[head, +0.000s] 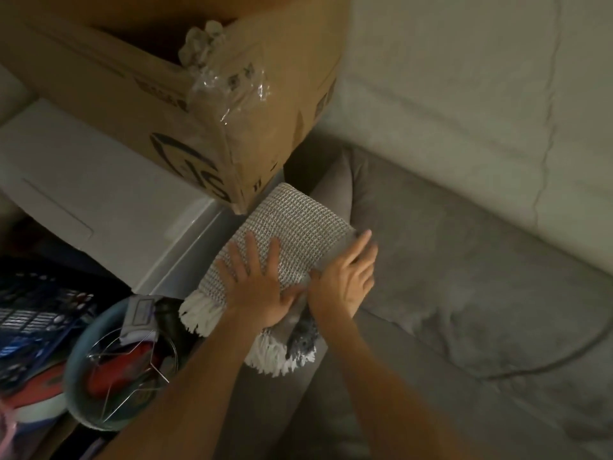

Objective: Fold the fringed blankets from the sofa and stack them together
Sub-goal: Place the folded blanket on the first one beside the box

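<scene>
Both hands are pressing a folded blanket (292,234) at the left end of the sofa (464,277) seat.
The blanket's far corner is sitting just under an overhanging cardboard box (199,111), and open cushion is extending to the right. A grey fringed layer (303,340) is showing beneath its white fringe. The left hand (258,287) is pressing flat on top, fingers (252,250) spread. The right hand (345,283) is resting along the right edge, fingers straight and close together.

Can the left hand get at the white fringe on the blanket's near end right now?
Probably yes: the left hand lies flat on the folded blanket, and the white fringe hangs uncovered right beside its wrist, with nothing between.
</scene>
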Demonstrator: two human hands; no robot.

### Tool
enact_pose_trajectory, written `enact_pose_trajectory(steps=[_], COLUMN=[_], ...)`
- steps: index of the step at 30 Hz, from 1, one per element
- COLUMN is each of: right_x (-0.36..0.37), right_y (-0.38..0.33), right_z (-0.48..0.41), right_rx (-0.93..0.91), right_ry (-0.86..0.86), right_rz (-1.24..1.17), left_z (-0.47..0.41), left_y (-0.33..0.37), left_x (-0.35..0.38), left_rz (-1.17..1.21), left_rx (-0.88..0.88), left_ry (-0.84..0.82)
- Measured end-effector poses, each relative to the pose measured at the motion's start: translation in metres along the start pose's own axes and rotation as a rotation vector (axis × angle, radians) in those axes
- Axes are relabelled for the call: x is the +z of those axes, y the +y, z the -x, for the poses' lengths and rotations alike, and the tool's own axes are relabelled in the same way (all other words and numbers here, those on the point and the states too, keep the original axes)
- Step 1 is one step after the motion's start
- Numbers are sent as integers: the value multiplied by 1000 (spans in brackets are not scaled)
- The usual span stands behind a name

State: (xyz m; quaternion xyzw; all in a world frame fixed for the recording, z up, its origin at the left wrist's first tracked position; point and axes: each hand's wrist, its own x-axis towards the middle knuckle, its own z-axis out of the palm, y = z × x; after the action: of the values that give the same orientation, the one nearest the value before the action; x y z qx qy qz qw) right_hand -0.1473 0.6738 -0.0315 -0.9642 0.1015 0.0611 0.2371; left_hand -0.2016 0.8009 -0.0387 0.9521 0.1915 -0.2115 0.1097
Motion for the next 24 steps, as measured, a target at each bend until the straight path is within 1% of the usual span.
enact_pose_trajectory(steps=[1,2,3,4,6,7,10,14,16,21,24], right_x=[-3,-4,0,6,17,24,32,44,45,26,2], right_y=[-6,-10,-10,-9,-1,2,4,-1,-5,-15,-21], right_z=[1,1,-1,-4,-12,-18,-35,-45,-47,-45,-39], right_rx=[-127,-257,-399,-534,-706,-726,-676,-632,-613,-577,-583], right_ry=[54,29,-26,-116,-235,-279,-361,-435,-482,-583,-583], right_rz=[77,132,179,209,197,171,125,296,328,417,375], left_z=[-3,-4,-4,-4,-1,-2,-6,-13,-15,-9,-2], left_y=[-2,-3,-4,-4,-3,-4,-6,-3,-4,-1,-2], left_x=[0,0,0,3,8,10,15,19,18,13,4], left_rz=[16,25,26,28,43,53,91,121,128,101,61], left_rx=[7,10,13,11,15,23,35,27,32,25,26], left_ry=[-11,-21,-25,-24,-11,-5,13,11,3,3,-17])
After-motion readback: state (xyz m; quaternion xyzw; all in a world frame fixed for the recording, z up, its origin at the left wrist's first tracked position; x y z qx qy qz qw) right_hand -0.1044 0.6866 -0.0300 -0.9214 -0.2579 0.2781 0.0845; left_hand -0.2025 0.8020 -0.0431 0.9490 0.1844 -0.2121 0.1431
